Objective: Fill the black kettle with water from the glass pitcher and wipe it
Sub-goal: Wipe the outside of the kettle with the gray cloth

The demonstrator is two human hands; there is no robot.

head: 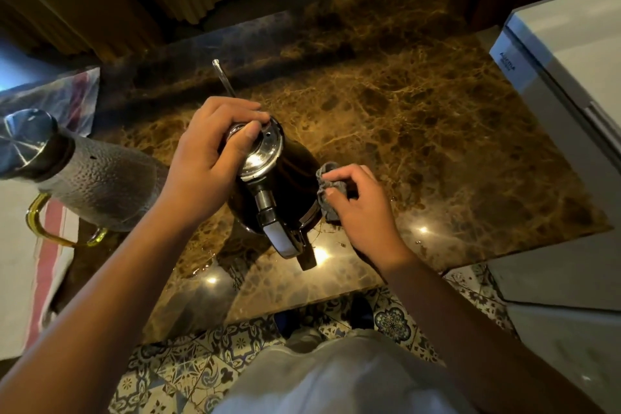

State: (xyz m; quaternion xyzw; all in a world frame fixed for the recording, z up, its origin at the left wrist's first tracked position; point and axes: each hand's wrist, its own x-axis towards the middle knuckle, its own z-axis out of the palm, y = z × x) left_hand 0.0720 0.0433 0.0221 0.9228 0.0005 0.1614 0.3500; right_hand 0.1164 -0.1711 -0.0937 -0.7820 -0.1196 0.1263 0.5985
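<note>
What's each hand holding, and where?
Left hand grips the shiny metal lid on top of the black kettle. Right hand pinches a bunched grey cloth against the kettle's right side.

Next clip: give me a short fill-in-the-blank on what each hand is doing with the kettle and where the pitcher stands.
1. The left hand grips the top of the black ____.
2. The right hand presses a grey ____ against the kettle's side.
3. The glass pitcher has a ____ handle.
4. All stand on a brown ____ counter.

Missing words: kettle; cloth; yellow; marble
</note>
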